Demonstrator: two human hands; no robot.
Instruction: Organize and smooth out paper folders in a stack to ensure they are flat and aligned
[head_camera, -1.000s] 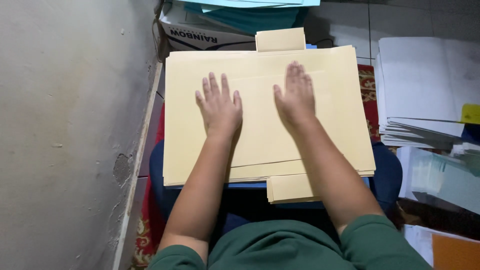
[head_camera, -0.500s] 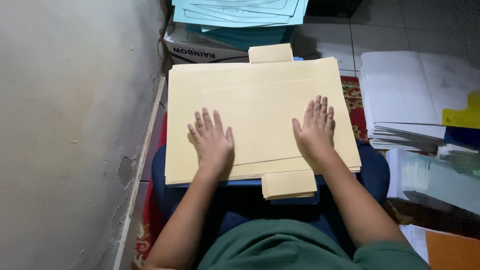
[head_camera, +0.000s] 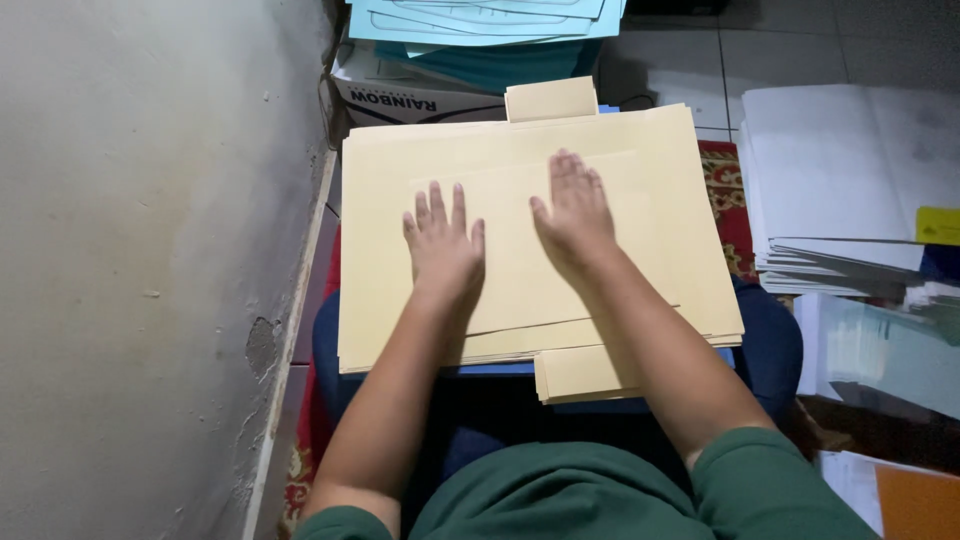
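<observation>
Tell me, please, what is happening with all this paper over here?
A person sits with a stack of cream manila folders on their lap, both palms flat on the top sheet. The left hand and the right hand lie side by side near the middle, fingers pointing away from the body. Beyond the stack sits a cardboard box topped with light blue folders. Piles of white paper lie on the right.

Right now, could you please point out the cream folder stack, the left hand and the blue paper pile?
cream folder stack (head_camera: 650, 190), head view, on its bare upper right face.
left hand (head_camera: 445, 250), head view, on the back of the hand.
blue paper pile (head_camera: 480, 20), head view, on its top sheet.
</observation>
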